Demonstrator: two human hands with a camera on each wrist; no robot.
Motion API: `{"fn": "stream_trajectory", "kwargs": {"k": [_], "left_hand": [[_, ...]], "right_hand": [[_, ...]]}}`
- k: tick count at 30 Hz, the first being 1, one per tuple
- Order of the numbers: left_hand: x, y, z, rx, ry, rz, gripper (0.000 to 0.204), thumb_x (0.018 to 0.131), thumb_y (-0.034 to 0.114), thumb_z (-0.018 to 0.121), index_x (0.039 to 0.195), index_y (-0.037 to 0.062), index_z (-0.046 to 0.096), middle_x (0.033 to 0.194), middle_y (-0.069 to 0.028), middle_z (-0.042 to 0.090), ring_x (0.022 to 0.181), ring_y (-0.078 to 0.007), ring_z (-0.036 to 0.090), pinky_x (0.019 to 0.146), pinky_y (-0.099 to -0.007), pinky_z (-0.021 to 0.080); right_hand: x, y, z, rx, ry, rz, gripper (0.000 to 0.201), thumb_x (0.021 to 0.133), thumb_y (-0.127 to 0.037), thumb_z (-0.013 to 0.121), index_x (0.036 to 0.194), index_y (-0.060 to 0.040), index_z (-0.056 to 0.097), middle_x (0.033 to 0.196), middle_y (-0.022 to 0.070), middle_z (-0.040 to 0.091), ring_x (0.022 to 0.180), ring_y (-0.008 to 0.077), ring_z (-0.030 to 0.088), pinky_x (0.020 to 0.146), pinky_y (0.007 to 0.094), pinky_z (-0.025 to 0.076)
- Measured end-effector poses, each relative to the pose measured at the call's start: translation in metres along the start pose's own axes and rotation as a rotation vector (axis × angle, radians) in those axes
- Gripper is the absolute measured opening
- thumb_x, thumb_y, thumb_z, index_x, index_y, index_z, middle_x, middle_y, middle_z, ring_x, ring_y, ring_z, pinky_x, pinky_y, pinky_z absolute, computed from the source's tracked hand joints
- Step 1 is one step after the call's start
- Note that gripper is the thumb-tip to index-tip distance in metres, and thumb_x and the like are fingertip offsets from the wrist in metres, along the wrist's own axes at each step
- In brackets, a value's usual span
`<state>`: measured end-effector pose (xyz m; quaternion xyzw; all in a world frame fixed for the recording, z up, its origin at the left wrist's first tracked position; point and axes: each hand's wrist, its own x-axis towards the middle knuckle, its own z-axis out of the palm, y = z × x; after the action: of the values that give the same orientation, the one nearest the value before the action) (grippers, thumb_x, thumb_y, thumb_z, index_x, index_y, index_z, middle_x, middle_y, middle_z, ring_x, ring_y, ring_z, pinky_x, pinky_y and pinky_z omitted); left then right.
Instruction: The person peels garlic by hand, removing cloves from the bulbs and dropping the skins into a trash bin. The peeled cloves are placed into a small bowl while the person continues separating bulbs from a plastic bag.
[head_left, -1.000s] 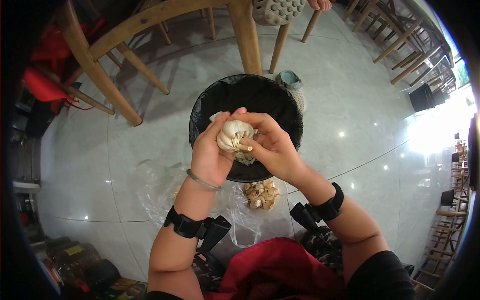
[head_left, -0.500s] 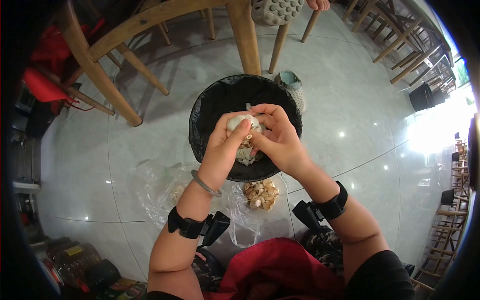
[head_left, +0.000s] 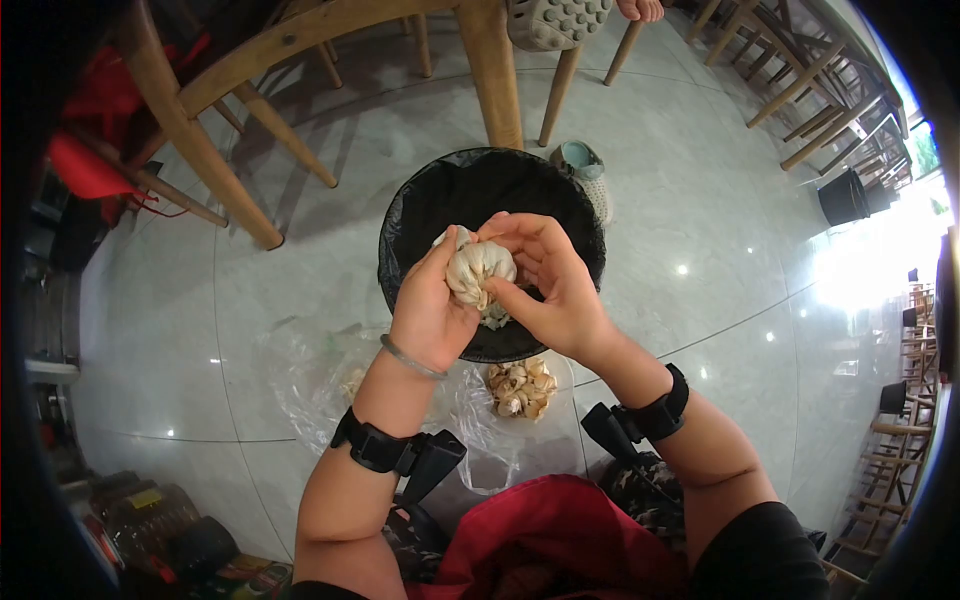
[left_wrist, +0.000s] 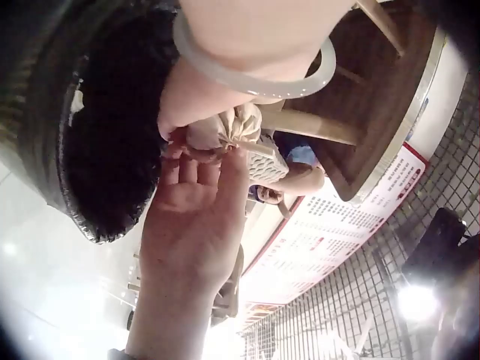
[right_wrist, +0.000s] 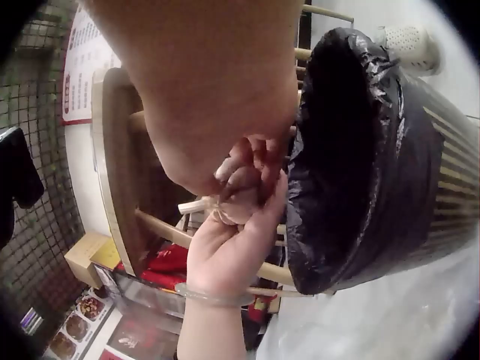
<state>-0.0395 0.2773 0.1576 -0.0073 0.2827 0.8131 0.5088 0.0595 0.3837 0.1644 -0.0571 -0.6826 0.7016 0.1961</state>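
A whole garlic bulb (head_left: 483, 268) with papery white skin is held over a black-lined bin (head_left: 402, 190). My left hand (head_left: 432, 312), with a bangle at its wrist, cups the bulb from the left side. From the right, my right hand (head_left: 555, 295) has its thumb at the bulb's stem and its fingers bent behind it. The left wrist view shows the same bulb (left_wrist: 244, 124) between both hands, stem outward. Seen from the right wrist, the bulb (right_wrist: 238, 208) sits in the left palm under the right fingers. Pale garlic skins (head_left: 495, 317) show below the hands in the bin.
Near my knees, a pile of garlic cloves (head_left: 522, 388) lies beside a clear plastic bag (head_left: 300, 385) on the tiled floor. A pale perforated shoe (head_left: 592, 182) stands behind the bin. Wooden chair legs (head_left: 490, 85) rise at the far side.
The hands have turned the bulb about. Half a second ago the left thumb lay across it; now that thumb is back at the side and the stem end shows toward me.
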Motion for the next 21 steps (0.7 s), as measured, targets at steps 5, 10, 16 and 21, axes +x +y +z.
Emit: {"fn": "stream_trajectory", "kwargs": {"k": [5, 10, 16, 21], "left_hand": [[0.001, 0.005, -0.005, 0.086, -0.003, -0.008, 0.022, 0.097, 0.02, 0.039, 0.103, 0.0037, 0.052, 0.12, -0.0161, 0.056, 0.102, -0.0225, 0.057, 0.09, -0.0344, 0.046], [0.009, 0.013, -0.039, -0.132, -0.129, -0.015, 0.014, 0.095, 0.016, 0.045, 0.1, 0.0064, 0.054, 0.109, -0.0079, 0.06, 0.098, -0.0193, 0.057, 0.089, -0.0364, 0.046], [-0.005, 0.02, 0.0, 0.666, 0.22, -0.004, 0.029, 0.095, 0.028, 0.046, 0.116, 0.0088, 0.052, 0.111, -0.0014, 0.057, 0.104, -0.0147, 0.052, 0.092, -0.0325, 0.038], [-0.007, 0.008, 0.007, 0.627, 0.03, 0.055, 0.038, 0.097, 0.035, 0.041, 0.124, 0.0092, 0.048, 0.125, -0.0019, 0.05, 0.117, -0.0139, 0.043, 0.101, -0.033, 0.028]], "right_hand": [[-0.001, 0.003, -0.001, -0.061, -0.061, 0.08, 0.037, 0.083, 0.005, 0.057, 0.117, -0.0011, 0.044, 0.117, 0.008, 0.053, 0.107, 0.0136, 0.053, 0.09, 0.0278, 0.043], [0.002, 0.004, 0.002, 0.22, 0.029, 0.057, 0.031, 0.083, 0.0, 0.06, 0.112, -0.0016, 0.05, 0.108, 0.005, 0.056, 0.094, 0.01, 0.055, 0.08, 0.0252, 0.047], [0.004, 0.003, -0.008, 0.015, 0.179, 0.061, 0.04, 0.084, 0.0, 0.059, 0.122, -0.0005, 0.046, 0.108, 0.0068, 0.055, 0.099, 0.0119, 0.054, 0.08, 0.0263, 0.049], [0.005, -0.001, -0.004, 0.447, 0.17, 0.201, 0.039, 0.087, -0.001, 0.056, 0.123, -0.0008, 0.042, 0.113, 0.0089, 0.054, 0.101, 0.0163, 0.056, 0.084, 0.0315, 0.05]]}}
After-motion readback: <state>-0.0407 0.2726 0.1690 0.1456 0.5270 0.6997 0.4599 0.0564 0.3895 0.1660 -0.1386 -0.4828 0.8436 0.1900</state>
